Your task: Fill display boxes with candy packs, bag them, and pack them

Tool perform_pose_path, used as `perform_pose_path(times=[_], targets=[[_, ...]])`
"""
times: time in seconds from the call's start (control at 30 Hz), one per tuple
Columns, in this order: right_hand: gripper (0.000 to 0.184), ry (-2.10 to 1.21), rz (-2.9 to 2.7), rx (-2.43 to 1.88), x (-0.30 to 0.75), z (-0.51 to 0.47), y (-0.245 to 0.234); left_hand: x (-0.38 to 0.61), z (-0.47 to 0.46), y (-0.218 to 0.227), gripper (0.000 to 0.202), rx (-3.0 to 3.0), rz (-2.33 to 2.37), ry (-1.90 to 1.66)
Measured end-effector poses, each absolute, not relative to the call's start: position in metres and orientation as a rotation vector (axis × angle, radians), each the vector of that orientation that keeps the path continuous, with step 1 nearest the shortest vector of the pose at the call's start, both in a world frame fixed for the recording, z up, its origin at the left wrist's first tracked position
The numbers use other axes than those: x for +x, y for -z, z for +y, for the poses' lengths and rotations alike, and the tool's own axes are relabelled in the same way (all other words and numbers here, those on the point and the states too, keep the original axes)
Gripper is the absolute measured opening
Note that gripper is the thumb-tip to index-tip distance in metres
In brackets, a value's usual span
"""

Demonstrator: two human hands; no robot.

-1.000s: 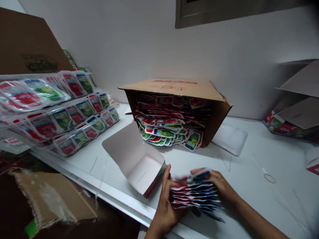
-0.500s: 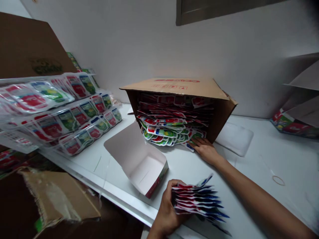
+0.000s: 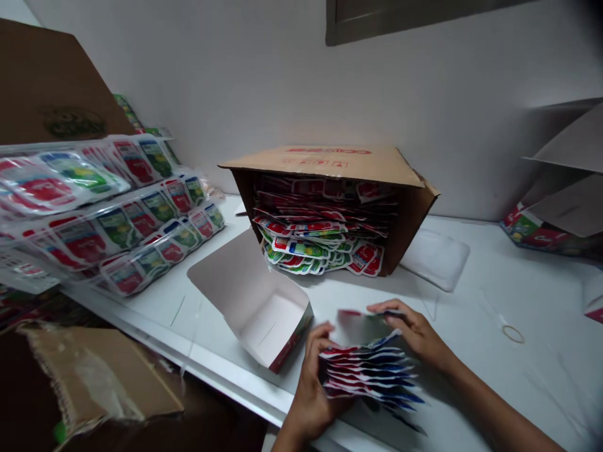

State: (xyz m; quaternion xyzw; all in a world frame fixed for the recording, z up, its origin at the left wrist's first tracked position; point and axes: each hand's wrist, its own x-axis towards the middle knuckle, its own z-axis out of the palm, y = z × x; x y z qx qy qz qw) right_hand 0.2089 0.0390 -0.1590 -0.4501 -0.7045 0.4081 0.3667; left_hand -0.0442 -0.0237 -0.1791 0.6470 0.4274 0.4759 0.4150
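My left hand (image 3: 315,383) is closed round a thick stack of sachets (image 3: 367,373), held on edge above the front of the table. Just behind that stack, my right hand (image 3: 409,326) pinches a single sachet (image 3: 360,317), which is blurred by motion. Left of my hands stands a small open carton (image 3: 277,317) with a white inside and its lid folded back. Behind them a cardboard box (image 3: 348,162) lies on its side, its mouth towards me, filled with red and green sachets (image 3: 306,248).
At the left, a rack (image 3: 28,270) holds rows of sachets in clear plastic. An open brown box (image 3: 108,376) sits below the table edge. A clear plastic tray (image 3: 436,257), a rubber band (image 3: 512,334) and a printed display carton (image 3: 537,229) are on the right.
My right hand has drawn back from the cardboard box towards my left hand, bringing one sachet. My left hand still grips the stack. The view has shifted slightly.
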Motion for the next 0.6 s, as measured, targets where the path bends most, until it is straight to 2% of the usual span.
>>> perform_pose_path(times=[0.07, 0.13, 0.2, 0.27, 0.33, 0.4, 0.5, 0.6], targets=[[0.038, -1.336, -1.822, -1.02, 0.205, 0.022, 0.144, -0.046, -0.024, 0.18, 0.049, 1.685, 1.141, -1.202], [0.055, -1.582, -1.829, -0.842, 0.204, 0.014, 0.136, -0.046, -0.025, 0.181, 0.053, 1.68, 1.112, -1.167], [0.072, -1.651, -1.854, -0.759, 0.205, 0.02, 0.137, -0.045, -0.026, 0.18, 0.06, 1.649, 1.046, -1.15], [0.071, -1.317, -2.017, -0.97, 0.205, 0.043, 0.147, -0.042, -0.027, 0.18, 0.078, 1.599, 1.007, -1.175], [0.051, -0.637, -2.164, -1.331, 0.202, 0.077, 0.161, -0.04, -0.028, 0.178, 0.103, 1.532, 1.003, -1.183], [0.042, -0.338, -2.148, -1.486, 0.196, 0.113, 0.174, -0.039, -0.028, 0.176, 0.117, 1.484, 1.014, -1.134], [0.043, -0.197, -2.15, -1.548, 0.183, 0.153, 0.187, -0.041, -0.026, 0.176, 0.104, 1.473, 0.998, -1.041], [0.031, -0.153, -2.207, -1.509, 0.176, 0.166, 0.19, -0.044, -0.026, 0.177, 0.081, 1.491, 0.971, -1.045]])
